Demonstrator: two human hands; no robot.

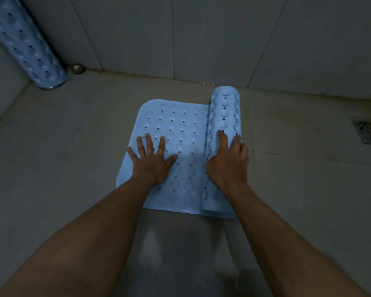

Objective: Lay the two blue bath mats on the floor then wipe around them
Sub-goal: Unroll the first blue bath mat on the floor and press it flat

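Observation:
A light blue bath mat (180,129) with holes and suction bumps lies half unrolled on the grey tiled floor. Its flat part is on the left; the rest forms a roll (224,116) along the right side. My left hand (152,161) presses flat on the unrolled part, fingers spread. My right hand (228,161) rests on top of the roll, fingers curved over it. A second blue mat (28,43), fully rolled up, stands leaning in the far left corner against the wall.
Tiled walls (223,35) close the far side and the left. A small round metal fitting (77,68) sits at the wall base beside the standing roll. A square floor drain (368,130) lies at the right edge. Bare floor tiles surround the mat.

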